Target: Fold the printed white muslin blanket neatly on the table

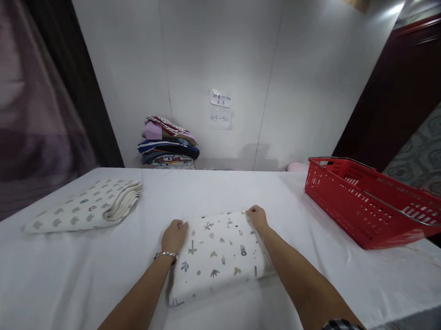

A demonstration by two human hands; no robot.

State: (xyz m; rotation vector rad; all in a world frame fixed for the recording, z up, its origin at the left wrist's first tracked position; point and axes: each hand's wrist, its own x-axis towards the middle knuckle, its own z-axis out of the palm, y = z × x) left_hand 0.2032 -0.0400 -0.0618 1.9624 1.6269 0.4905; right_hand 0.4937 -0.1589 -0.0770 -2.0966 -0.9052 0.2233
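Observation:
A folded white cloth [215, 256] printed with small leaf and plant motifs lies in front of me on the white-covered table. At its far left corner, my left hand [174, 236], with a silver bracelet at the wrist, has its fingers closed on the edge. My right hand [257, 217] pinches the far right corner. The cloth forms a thick, roughly rectangular bundle, slightly skewed. To the left lies another folded white cloth [89, 205] with grey mushroom-like prints, its layered folds facing right; neither hand touches it.
A red plastic basket [336, 205] with metal handles stands on the right of the white-covered table [219, 187]. Behind the table's far edge rises a stack of folded fabrics [169, 145]. Paper labels [220, 118] are stuck on the wall. A curtain [28, 96] hangs at left.

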